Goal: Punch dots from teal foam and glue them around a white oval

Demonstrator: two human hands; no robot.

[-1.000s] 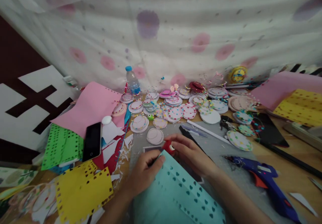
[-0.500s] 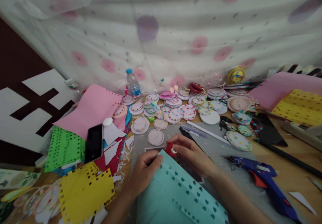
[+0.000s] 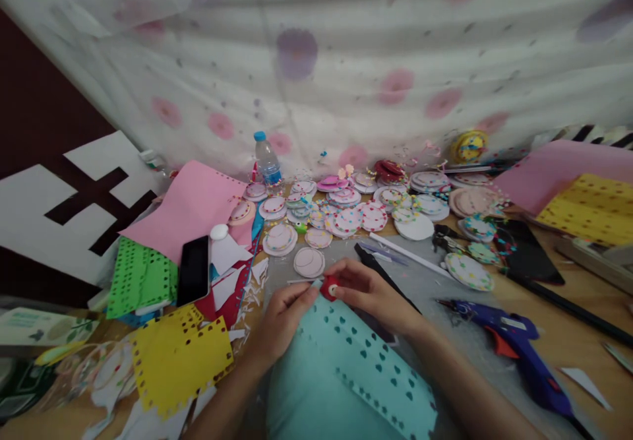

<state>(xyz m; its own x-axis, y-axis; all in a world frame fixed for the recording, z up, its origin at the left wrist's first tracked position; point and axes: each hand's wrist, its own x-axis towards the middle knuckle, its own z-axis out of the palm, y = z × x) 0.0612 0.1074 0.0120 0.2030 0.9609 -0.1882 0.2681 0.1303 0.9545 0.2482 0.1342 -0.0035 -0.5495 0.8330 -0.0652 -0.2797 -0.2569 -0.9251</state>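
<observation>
A light teal sheet (image 3: 316,367) with rows of punched heart shapes lies in front of me, its top corner raised between both hands. My left hand (image 3: 287,318) is closed on the sheet's left edge near that corner, thumb on top. In my right hand (image 3: 378,295) is a small red craft punch (image 3: 330,287) with a pale round button, set at the sheet's top corner. My right thumb rests by the button and the fingers curl behind it. The punch's slot and the paper inside it are hidden.
Behind the hands stand several stacks of decorated paper discs (image 3: 341,222) and a water bottle (image 3: 267,159). To the right lies a blue glue gun (image 3: 519,338). A phone (image 3: 194,270), punched yellow sheets (image 3: 180,361) and green sheets (image 3: 141,278) lie left, among paper scraps.
The camera view has shifted a little. The punch and both hands sit slightly further left and higher in view, still at the sheet's top corner.
</observation>
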